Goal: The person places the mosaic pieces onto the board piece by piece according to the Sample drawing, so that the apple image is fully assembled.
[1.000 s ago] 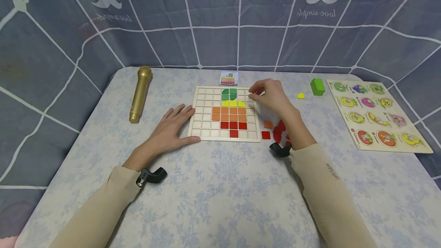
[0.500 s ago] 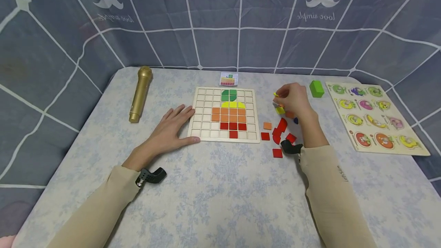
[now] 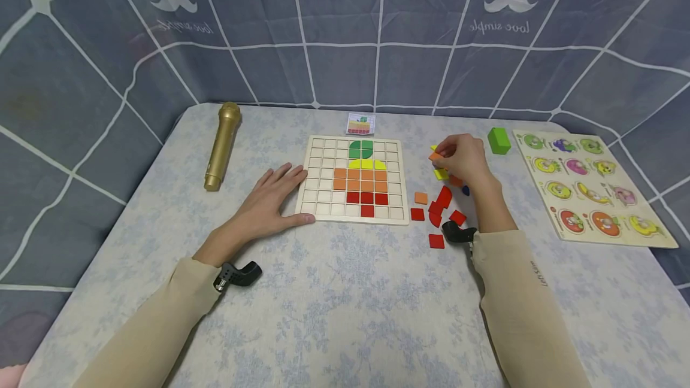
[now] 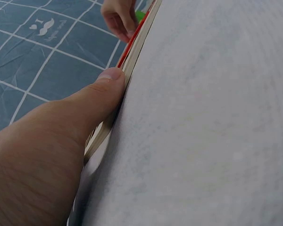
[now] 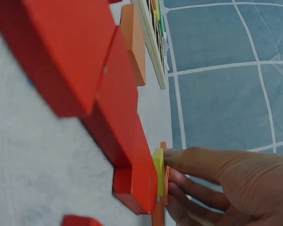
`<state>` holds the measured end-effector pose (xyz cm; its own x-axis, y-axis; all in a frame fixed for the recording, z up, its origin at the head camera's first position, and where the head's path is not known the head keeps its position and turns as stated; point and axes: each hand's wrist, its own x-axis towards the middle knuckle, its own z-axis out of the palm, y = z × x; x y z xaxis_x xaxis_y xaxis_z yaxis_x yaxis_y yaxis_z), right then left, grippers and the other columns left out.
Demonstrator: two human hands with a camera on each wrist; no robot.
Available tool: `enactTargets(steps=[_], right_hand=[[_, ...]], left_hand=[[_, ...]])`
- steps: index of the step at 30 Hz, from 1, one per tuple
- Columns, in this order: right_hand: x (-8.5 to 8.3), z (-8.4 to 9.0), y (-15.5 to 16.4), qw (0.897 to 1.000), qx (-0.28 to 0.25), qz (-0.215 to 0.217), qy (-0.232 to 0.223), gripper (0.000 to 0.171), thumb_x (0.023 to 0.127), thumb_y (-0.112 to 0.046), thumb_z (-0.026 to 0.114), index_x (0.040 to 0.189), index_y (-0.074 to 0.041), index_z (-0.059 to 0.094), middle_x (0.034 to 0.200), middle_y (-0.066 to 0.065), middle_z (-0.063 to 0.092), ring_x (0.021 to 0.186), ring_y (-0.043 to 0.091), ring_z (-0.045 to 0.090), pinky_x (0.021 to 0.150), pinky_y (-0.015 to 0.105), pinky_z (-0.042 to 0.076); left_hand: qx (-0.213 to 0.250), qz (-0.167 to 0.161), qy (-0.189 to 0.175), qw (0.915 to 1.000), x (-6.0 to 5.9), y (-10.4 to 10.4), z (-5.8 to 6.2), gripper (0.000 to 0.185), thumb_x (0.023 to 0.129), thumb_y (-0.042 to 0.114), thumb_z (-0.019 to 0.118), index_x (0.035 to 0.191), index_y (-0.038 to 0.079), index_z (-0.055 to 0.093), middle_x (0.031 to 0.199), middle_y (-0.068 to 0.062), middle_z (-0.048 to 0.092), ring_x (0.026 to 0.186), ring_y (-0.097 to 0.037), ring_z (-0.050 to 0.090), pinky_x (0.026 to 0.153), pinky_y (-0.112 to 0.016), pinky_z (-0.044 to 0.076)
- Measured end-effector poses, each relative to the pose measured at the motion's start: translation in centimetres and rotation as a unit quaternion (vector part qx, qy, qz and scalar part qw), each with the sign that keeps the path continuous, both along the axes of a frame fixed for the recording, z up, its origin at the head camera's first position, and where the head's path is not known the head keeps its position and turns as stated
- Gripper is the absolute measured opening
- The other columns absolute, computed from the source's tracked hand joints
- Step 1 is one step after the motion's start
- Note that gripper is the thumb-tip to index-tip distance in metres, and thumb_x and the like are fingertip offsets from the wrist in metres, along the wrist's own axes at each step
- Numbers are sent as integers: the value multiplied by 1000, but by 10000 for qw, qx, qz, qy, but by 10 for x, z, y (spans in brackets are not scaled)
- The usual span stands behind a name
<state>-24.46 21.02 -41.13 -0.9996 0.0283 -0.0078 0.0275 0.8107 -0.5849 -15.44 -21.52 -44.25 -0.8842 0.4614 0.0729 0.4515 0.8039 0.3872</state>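
A wooden grid board (image 3: pixel 396 154) lies mid-table with green, yellow, orange and red tiles set in it. My left hand (image 3: pixel 272 196) rests flat beside its left edge, thumb (image 4: pixel 101 92) pressed against the board's rim (image 4: pixel 132 54). My right hand (image 3: pixel 441 155) hovers over the loose pieces to the right of the board. Its curled fingers (image 5: pixel 198 162) pinch a small orange piece (image 3: pixel 435 156), with a yellow piece (image 5: pixel 158 172) against it. Red pieces (image 5: pixel 85 61) fill the near part of the right wrist view.
Loose red squares (image 3: pixel 435 241), a red quarter-round (image 3: pixel 444 196) and an orange square (image 3: pixel 421 198) lie right of the board. A green block (image 3: pixel 498 140) and a fruit puzzle board (image 3: pixel 590 187) sit farther right. A gold microphone (image 3: pixel 222 145) lies left, a pattern card (image 3: pixel 360 124) behind.
My right hand left the board's upper right corner, moved right to the loose pieces and now pinches a small piece. The left hand has stayed in place.
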Motion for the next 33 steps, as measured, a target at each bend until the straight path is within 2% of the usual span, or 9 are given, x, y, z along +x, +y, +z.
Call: enactTargets(steps=[4,9,13,18,28,33], right_hand=[[0,2,0,9996,52,219,163,26,92,-11,81,114,2,74,105,22,72,101,34,59,79,41,55],[2,16,-10,9957,-77,856,349,24,92,-15,81,111,-1,77,102,19,75,97,31,66,79,37,52],[8,29,-34,9911,-162,1265,372,21,91,-16,81,108,-4,79,99,15,77,96,29,69,83,40,53],[16,35,-77,9791,-73,1977,462,16,90,-15,84,103,-5,80,95,10,77,92,26,72,84,39,55],[17,22,-150,9546,-213,2945,386,16,89,-12,86,102,-6,79,93,5,76,89,18,70,84,31,59],[13,15,-170,9500,-300,3080,411,15,89,-11,86,102,-6,79,95,5,76,90,19,69,85,30,59]], left_hand=[[-8,15,-7,10000,0,1,0,104,87,58,77,166,8,32,174,-12,29,164,-33,14,134,-54,6],[10,33,-30,10000,0,2,1,104,87,58,78,166,7,32,174,-12,29,164,-33,14,134,-54,6],[5,21,-23,10000,0,3,2,104,88,57,78,166,7,32,174,-12,29,164,-34,14,134,-55,6],[5,17,-6,10000,0,2,1,103,88,57,77,165,6,33,173,-13,30,164,-35,15,134,-56,8],[119,19,86,9999,1,0,-2,101,88,57,77,165,8,35,172,-14,32,163,-36,18,133,-59,11],[115,-13,60,9999,1,2,0,100,88,57,77,165,9,35,173,-14,31,163,-35,17,133,-58,10]])
